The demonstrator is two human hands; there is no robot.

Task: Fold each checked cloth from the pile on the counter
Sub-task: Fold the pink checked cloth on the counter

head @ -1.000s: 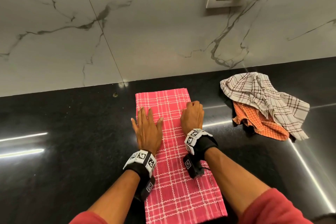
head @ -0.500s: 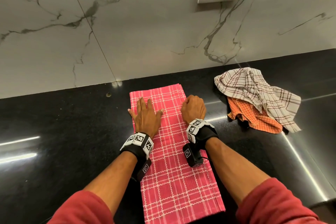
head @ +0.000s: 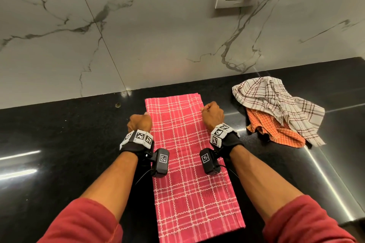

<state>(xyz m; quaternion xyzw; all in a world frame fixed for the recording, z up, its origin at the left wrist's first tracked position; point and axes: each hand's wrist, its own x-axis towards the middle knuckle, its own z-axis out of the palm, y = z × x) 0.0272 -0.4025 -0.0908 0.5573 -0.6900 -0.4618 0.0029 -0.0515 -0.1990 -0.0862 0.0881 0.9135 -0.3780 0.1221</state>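
Black counter (head: 59, 144) below the marbled wall (head: 138, 35) carries the pink checked cloth (head: 189, 163), which lies flat in front of us as a long folded strip running toward the wall. Our left hand (head: 139, 123) sits at the strip's left edge and our right hand (head: 213, 113) at its right edge, each with fingers curled tight, gripping that edge. We find the pile to the right, apart from the strip: a white checked cloth (head: 276, 102) crumpled over an orange checked cloth (head: 276, 132).

Woven cloth (head: 189, 163), glossy stone counter (head: 59, 144)
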